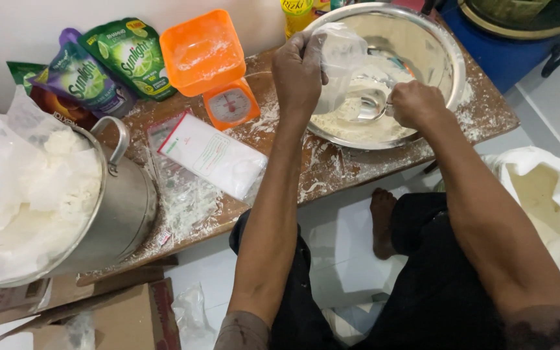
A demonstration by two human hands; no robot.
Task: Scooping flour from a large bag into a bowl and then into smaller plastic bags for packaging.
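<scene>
Flour goes from a steel bowl into a small clear bag.

The left hand (298,72) has its grip clamped on the mouth of a thin clear plastic bag (339,61), held open above the wide shiny metal bowl (445,48) on the flour-dusted wooden surface (332,168). The right hand (415,104) has its grip closed around a scoop (367,102) at the pale, powdery flour (351,126) in the bowl's bottom. The bag looks mostly empty, so filling seems barely begun, and plenty of flour remains. A flat sealed packet (212,154) lies beside an orange kitchen scale (215,68). At the left, a tall metal pot (121,207) lined with crumpled plastic holds soft white lumps.
</scene>
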